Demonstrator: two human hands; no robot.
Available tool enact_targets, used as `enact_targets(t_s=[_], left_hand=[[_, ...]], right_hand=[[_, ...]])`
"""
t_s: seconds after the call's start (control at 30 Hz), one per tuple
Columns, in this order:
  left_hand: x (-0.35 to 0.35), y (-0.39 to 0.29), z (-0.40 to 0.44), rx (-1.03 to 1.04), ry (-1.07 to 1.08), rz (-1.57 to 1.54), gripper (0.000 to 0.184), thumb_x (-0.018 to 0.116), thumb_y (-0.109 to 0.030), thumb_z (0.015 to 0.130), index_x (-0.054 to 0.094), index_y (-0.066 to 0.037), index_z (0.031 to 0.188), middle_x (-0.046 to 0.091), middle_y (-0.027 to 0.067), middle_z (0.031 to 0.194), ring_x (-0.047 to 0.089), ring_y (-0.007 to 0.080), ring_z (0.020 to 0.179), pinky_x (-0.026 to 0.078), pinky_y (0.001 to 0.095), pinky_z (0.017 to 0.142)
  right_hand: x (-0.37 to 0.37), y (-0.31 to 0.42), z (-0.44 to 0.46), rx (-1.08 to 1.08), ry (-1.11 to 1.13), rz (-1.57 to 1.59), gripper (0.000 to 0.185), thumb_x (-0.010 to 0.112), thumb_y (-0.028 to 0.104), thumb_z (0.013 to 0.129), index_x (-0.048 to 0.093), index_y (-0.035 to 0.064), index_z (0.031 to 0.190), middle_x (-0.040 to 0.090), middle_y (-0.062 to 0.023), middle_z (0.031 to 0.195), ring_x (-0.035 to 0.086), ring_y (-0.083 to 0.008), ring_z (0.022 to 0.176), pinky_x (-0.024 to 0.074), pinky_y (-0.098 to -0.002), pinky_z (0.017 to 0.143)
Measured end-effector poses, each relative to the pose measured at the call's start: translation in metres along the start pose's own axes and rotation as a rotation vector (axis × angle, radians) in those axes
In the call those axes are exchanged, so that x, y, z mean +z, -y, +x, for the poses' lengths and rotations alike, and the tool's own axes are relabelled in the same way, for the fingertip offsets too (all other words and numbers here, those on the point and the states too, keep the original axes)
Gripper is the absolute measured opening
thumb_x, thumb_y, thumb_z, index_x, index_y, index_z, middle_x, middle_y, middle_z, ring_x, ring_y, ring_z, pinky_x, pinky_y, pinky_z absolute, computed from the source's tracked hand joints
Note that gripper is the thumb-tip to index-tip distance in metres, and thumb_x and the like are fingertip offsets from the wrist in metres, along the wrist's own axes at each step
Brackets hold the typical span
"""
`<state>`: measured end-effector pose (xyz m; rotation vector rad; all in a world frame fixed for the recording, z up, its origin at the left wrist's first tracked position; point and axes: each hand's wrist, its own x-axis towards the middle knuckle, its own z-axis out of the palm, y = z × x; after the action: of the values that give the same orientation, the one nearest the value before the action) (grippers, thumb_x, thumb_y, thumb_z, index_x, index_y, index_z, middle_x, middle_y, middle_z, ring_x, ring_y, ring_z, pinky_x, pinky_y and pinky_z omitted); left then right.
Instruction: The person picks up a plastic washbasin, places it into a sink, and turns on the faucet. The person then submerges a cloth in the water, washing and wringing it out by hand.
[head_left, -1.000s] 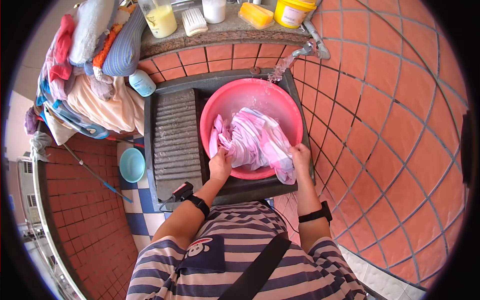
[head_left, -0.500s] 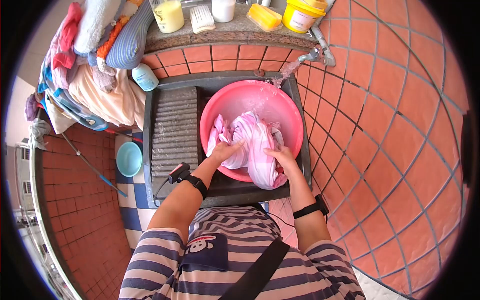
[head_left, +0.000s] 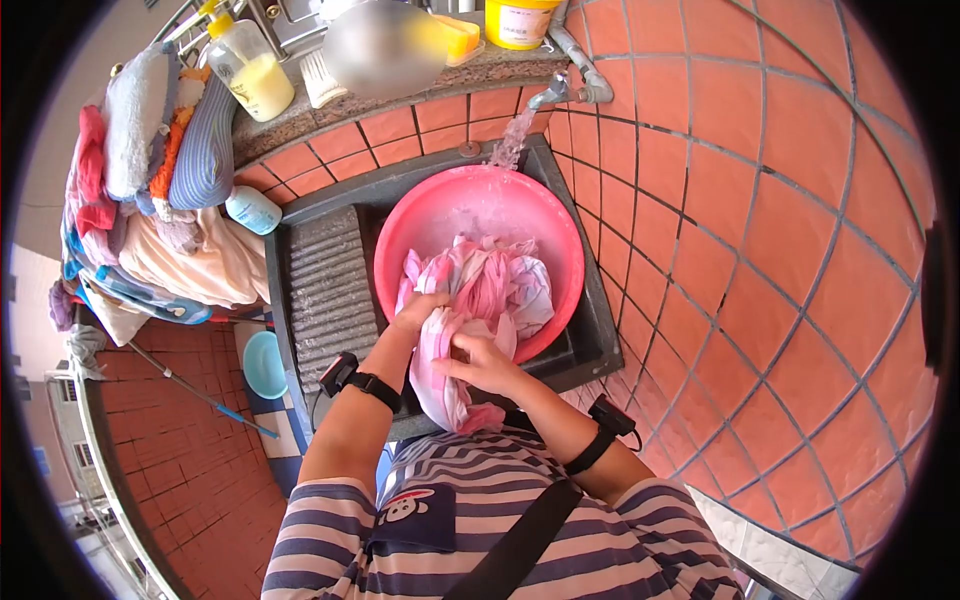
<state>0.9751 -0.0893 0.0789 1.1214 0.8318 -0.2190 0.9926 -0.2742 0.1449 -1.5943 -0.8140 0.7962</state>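
Pink-and-white cloth lies bunched in a pink basin, and a thick fold of it hangs over the near rim toward my body. My left hand is closed on the cloth at the basin's left front. Just to its right, my right hand grips the hanging fold from the side, fingers across it. The basin sits in a dark sink, next to a ribbed washboard. From the tap water runs down at the basin's back edge.
Left of the sink is a heap of clothes and towels, with a light blue bottle beside it. A soap bottle, a brush and a yellow tub stand on the ledge. A turquoise basin is on the floor.
The cloth has been drawn toward my body over the near rim. My right hand has moved left and down, close to my left hand. The view has turned slightly.
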Motion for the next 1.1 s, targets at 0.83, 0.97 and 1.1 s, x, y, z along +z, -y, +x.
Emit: enact_targets(t_s=[0.83,0.97,1.1], left_hand=[[-0.021,-0.212,-0.281,0.932,0.174,-0.006,0.072,0.060,-0.007,0.049,0.053,0.009,0.119,0.064,0.0175,0.105,0.063,0.0281,0.097,0.047,0.0345,0.091],[-0.051,-0.207,-0.227,0.897,0.105,-0.039,0.072,0.060,-0.008,0.050,0.053,0.009,0.120,0.064,0.0171,0.105,0.063,0.0278,0.097,0.047,0.0346,0.091],[-0.051,-0.185,-0.147,0.905,-0.096,0.156,0.059,0.065,-0.008,0.055,0.060,0.006,0.112,0.066,0.0086,0.098,0.063,0.0179,0.087,0.049,0.0289,0.081]], right_hand=[[-0.075,-0.006,0.093,0.104,-0.167,1.560,0.107,0.061,0.073,0.071,0.021,0.0104,0.149,0.024,-0.0250,0.150,0.024,-0.0422,0.138,0.0212,-0.0489,0.113],[-0.122,0.047,0.096,-0.058,-0.187,1.344,0.105,0.061,0.072,0.072,0.023,0.0104,0.148,0.025,-0.0239,0.150,0.024,-0.0410,0.138,0.0215,-0.0476,0.113],[-0.160,0.114,0.087,-0.208,-0.189,1.093,0.103,0.061,0.071,0.073,0.025,0.0104,0.148,0.025,-0.0228,0.150,0.024,-0.0397,0.139,0.0217,-0.0462,0.113]])
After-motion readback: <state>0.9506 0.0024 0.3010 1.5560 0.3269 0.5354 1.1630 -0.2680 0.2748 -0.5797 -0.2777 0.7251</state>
